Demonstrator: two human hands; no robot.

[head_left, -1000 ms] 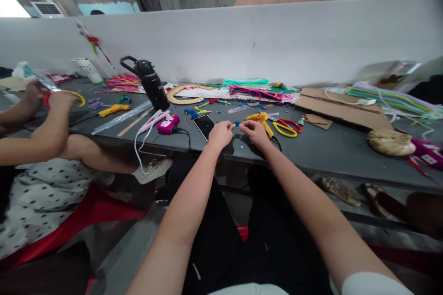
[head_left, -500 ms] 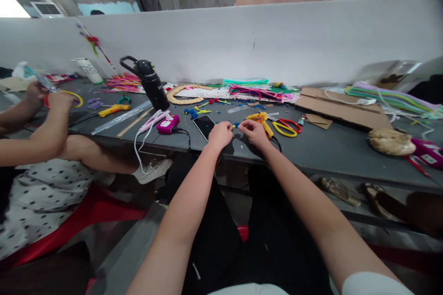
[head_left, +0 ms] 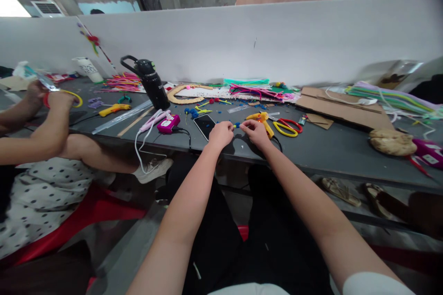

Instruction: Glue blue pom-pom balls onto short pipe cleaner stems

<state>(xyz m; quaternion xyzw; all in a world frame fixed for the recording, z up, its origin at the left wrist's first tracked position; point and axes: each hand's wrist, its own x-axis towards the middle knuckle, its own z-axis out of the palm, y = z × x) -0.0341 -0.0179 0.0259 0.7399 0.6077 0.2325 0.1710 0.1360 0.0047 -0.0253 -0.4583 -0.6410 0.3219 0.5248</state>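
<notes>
Yellow-and-blue piece [head_left: 237, 125] | left fingers [head_left: 230, 126]: pinching 1 end | right fingers [head_left: 244, 125]: at other end, grip unclear

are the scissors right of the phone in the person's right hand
No, those scissors lie on the table, to the right of the right hand.

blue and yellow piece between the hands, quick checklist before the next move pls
1. Left hand holding the blue and yellow piece: ok.
2. Right hand gripping it too: cannot tell, its fingertips are very close to it.
3. Phone well away from the left hand: not ok, right beside it.
4. Glue gun hot: cannot tell.
5. Scissors clear of both hands: ok, lying right of the glue gun.
</notes>
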